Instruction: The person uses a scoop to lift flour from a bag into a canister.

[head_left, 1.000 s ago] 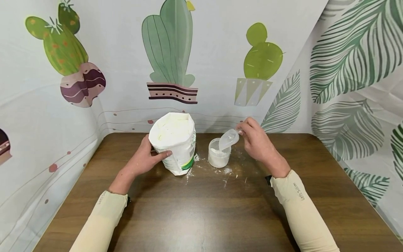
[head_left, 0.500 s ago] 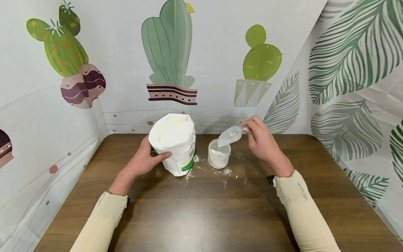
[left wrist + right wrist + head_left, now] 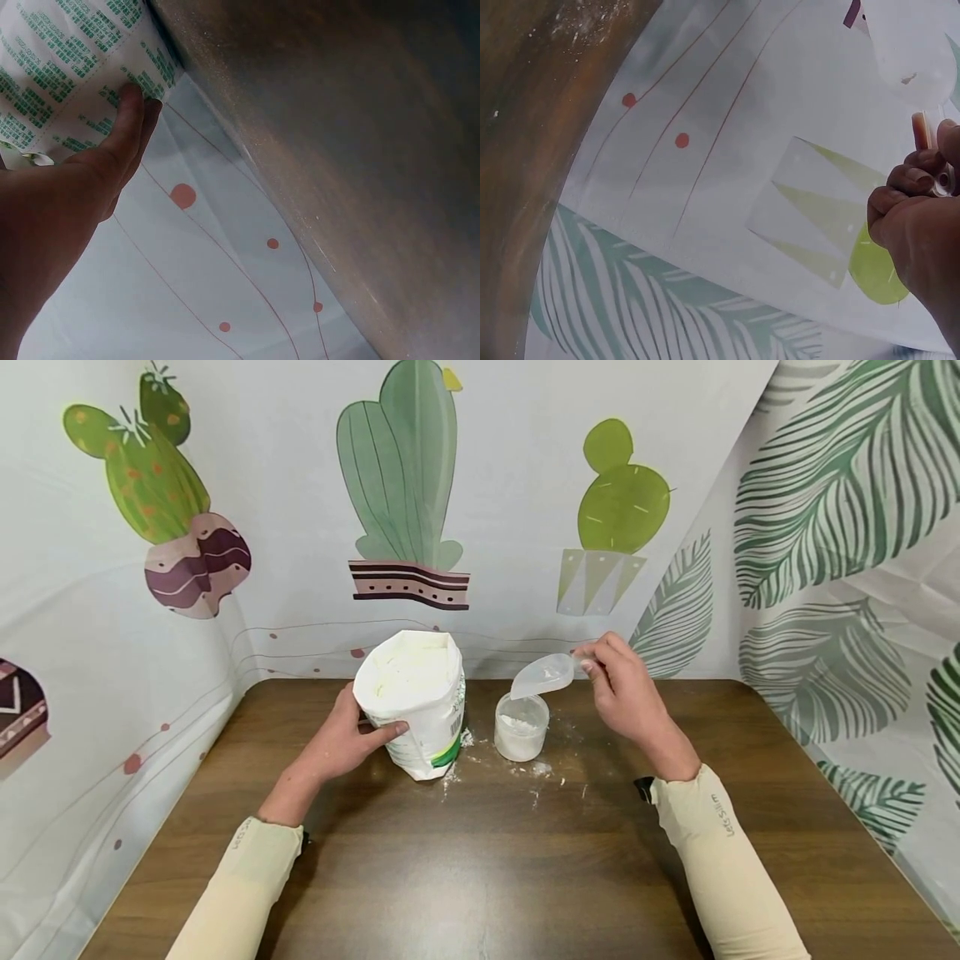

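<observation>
A white paper bag (image 3: pixel 429 737) filled with white powder stands tilted on the table, its wide mouth facing up. My left hand (image 3: pixel 347 733) holds it from the left, thumb across the front; in the left wrist view its fingers (image 3: pixel 129 124) lie along the printed side of the bag (image 3: pixel 60 71). My right hand (image 3: pixel 628 697) pinches the handle of a clear plastic scoop (image 3: pixel 542 677). The scoop slants down to the left, its tip over a small clear jar (image 3: pixel 521 741) partly filled with white powder. A small bit of powder clings inside the scoop (image 3: pixel 911 56).
Spilled powder (image 3: pixel 542 768) dusts the brown wooden table (image 3: pixel 465 860) around the jar and beside the bag. Behind the table's far edge hangs a white cloth (image 3: pixel 517 527) printed with cacti and leaves.
The scoop has risen from inside the jar to above its rim and tilted flatter, as my right hand moved slightly up and right. My left hand and the bag stay in place.
</observation>
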A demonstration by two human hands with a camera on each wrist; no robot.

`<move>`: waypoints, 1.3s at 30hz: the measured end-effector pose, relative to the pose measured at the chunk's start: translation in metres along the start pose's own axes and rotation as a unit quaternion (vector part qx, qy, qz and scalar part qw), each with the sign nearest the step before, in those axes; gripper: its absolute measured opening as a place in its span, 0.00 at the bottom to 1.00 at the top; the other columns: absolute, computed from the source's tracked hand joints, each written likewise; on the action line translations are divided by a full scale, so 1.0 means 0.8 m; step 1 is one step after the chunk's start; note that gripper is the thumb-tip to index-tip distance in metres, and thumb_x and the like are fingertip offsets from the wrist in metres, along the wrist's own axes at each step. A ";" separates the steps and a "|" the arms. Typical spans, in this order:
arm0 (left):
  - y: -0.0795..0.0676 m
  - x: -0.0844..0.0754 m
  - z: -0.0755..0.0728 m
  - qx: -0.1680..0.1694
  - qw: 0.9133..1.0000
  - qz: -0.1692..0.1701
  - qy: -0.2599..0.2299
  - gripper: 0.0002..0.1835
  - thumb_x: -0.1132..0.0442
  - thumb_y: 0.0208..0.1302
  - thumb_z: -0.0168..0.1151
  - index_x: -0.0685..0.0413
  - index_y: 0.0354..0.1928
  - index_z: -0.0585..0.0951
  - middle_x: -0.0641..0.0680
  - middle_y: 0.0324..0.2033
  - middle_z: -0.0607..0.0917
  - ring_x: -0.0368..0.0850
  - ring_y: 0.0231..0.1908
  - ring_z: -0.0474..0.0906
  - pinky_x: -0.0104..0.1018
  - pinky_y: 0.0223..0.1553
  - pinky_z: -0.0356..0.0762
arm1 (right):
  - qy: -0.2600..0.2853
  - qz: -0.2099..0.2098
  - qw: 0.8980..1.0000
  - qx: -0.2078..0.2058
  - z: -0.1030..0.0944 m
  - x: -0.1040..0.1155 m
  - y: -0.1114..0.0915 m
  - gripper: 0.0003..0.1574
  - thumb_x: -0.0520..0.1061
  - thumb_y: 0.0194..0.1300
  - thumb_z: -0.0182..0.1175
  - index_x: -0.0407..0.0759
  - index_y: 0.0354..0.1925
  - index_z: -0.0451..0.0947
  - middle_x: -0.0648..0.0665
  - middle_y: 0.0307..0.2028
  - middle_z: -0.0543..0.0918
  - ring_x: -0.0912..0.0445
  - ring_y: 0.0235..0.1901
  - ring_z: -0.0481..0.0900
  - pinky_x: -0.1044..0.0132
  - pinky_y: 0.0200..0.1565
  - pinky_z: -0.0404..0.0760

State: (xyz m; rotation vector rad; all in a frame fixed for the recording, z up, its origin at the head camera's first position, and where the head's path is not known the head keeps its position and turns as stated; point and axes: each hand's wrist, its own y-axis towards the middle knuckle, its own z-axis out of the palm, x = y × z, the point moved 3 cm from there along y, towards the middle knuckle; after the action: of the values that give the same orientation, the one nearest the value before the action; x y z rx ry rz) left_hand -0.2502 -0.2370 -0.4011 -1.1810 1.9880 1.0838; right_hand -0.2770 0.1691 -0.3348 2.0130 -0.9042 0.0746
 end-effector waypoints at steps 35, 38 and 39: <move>0.000 0.012 -0.001 0.007 1.000 -0.002 -0.008 0.43 0.60 0.65 0.78 0.42 0.77 0.65 0.51 0.66 0.73 0.47 0.62 0.76 0.52 0.57 0.82 | 0.032 -0.011 0.998 -0.050 0.019 0.029 0.031 0.08 0.31 0.75 0.61 0.29 0.48 0.85 0.39 0.34 0.76 0.54 0.32 0.69 0.68 0.38 0.67; 0.001 0.012 -0.002 0.008 1.000 -0.005 -0.007 0.43 0.59 0.65 0.78 0.42 0.77 0.64 0.52 0.66 0.72 0.48 0.62 0.76 0.52 0.57 0.81 | 0.041 -0.008 0.998 -0.051 0.022 0.033 0.034 0.08 0.31 0.75 0.61 0.29 0.49 0.85 0.38 0.35 0.77 0.55 0.32 0.71 0.69 0.37 0.69; 0.000 0.012 -0.002 0.008 1.000 -0.007 -0.004 0.44 0.59 0.65 0.78 0.42 0.77 0.64 0.53 0.66 0.71 0.48 0.62 0.75 0.52 0.57 0.81 | 0.044 -0.007 0.998 -0.050 0.023 0.035 0.034 0.08 0.30 0.75 0.61 0.29 0.49 0.85 0.38 0.35 0.77 0.55 0.33 0.72 0.70 0.38 0.69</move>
State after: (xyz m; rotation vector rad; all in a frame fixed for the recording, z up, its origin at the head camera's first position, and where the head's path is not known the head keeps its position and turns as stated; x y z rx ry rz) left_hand -0.2548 -0.2421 -0.4077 -1.1787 1.9756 1.0635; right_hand -0.2790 0.1306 -0.3157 1.9075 -0.8225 0.1085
